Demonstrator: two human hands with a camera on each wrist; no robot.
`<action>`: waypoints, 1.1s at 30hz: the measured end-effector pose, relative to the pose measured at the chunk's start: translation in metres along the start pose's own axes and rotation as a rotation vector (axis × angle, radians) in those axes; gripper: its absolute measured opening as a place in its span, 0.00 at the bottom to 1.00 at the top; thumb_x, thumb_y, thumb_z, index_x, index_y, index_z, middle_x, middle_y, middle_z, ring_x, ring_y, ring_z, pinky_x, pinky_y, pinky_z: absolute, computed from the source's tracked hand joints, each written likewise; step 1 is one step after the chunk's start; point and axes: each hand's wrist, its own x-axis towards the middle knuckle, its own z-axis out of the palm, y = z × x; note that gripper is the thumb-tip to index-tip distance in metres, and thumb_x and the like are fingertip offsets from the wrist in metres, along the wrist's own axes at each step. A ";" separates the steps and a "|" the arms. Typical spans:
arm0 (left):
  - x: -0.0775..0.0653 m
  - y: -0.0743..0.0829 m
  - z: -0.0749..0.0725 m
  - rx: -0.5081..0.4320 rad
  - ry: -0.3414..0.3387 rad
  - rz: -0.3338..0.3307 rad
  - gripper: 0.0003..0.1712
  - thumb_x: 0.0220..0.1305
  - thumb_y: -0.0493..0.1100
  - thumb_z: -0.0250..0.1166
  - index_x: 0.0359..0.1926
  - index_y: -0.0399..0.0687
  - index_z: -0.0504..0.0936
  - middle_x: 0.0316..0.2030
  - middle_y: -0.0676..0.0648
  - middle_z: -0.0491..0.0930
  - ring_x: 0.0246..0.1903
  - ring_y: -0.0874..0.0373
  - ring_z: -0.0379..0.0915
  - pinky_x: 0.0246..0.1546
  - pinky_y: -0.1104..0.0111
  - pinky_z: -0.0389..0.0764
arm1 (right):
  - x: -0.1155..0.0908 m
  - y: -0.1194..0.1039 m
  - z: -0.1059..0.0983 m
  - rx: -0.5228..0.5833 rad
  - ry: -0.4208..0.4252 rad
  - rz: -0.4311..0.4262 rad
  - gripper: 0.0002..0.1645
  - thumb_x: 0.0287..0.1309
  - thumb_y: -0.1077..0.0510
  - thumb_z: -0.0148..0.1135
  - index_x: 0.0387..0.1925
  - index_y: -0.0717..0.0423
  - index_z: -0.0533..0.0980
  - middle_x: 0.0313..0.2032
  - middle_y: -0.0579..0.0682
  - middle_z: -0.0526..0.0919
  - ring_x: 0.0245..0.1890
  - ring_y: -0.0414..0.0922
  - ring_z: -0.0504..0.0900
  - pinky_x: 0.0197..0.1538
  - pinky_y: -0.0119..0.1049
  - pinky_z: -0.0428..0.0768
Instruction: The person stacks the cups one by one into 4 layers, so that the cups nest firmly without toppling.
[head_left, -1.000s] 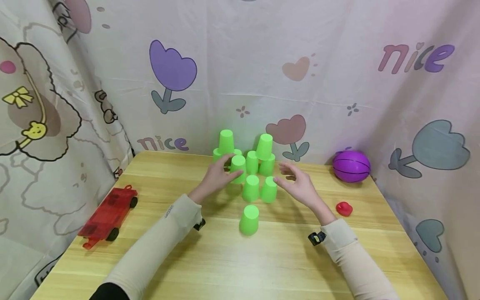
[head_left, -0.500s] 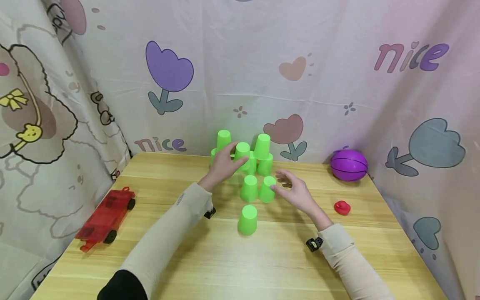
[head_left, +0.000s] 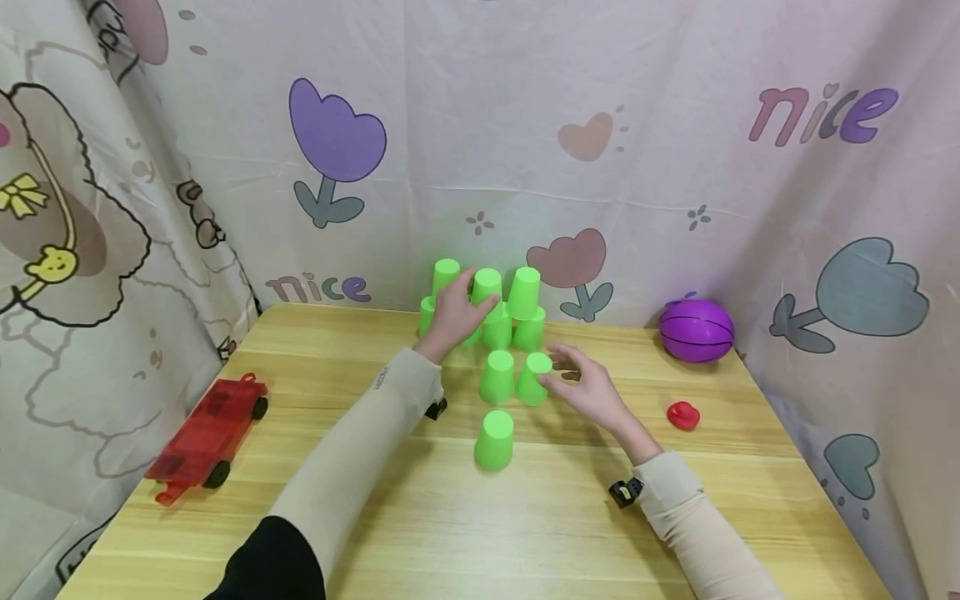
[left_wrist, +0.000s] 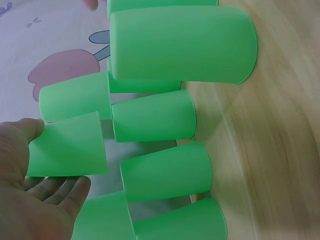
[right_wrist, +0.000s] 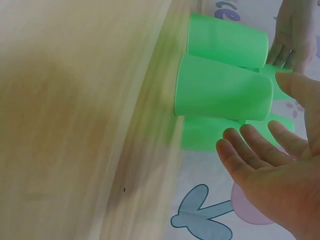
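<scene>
My left hand [head_left: 452, 315] pinches a green cup [left_wrist: 70, 147] upside down between thumb and fingers, level with the upper cups of the back row. Below it stand several base cups, one of them this green cup [left_wrist: 167, 172]; the left wrist view does not settle whether the held cup touches them. Upper cups sit on either side, such as the right upper cup [head_left: 524, 292]. My right hand [head_left: 588, 387] hovers with loosely bent fingers beside the right middle cup [head_left: 534, 379], holding nothing. Its partner, the left middle cup [head_left: 497, 377], stands close by.
A single green cup [head_left: 494, 442] stands nearer to me on the wooden table [head_left: 555, 525]. On the left is a red toy car [head_left: 213, 433]. A purple ball [head_left: 697, 331] and a small red object [head_left: 683, 415] lie on the right. A printed curtain hangs behind.
My left hand has lifted the cup from beside the middle cups and carried it back and slightly right to the upper level. The right hand has barely moved.
</scene>
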 end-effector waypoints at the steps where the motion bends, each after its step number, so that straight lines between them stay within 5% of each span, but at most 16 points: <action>1: 0.001 0.001 0.001 -0.003 0.006 -0.010 0.38 0.70 0.49 0.72 0.74 0.40 0.70 0.62 0.36 0.82 0.64 0.41 0.78 0.67 0.49 0.80 | 0.000 0.001 0.000 0.000 0.000 0.001 0.37 0.65 0.54 0.73 0.72 0.56 0.71 0.62 0.62 0.83 0.62 0.60 0.82 0.67 0.56 0.82; 13: 0.009 0.002 0.012 0.017 0.021 -0.077 0.39 0.70 0.46 0.72 0.75 0.39 0.66 0.66 0.33 0.78 0.67 0.39 0.75 0.69 0.49 0.79 | -0.002 0.004 0.001 0.009 0.005 -0.006 0.38 0.65 0.55 0.73 0.72 0.60 0.70 0.61 0.64 0.83 0.61 0.62 0.83 0.65 0.58 0.82; 33: 0.021 0.000 0.022 0.054 0.077 -0.081 0.40 0.72 0.42 0.69 0.78 0.39 0.63 0.68 0.32 0.76 0.68 0.37 0.74 0.70 0.50 0.78 | 0.000 0.006 -0.002 0.033 -0.005 0.015 0.38 0.66 0.53 0.73 0.72 0.58 0.70 0.62 0.65 0.82 0.62 0.62 0.82 0.67 0.59 0.81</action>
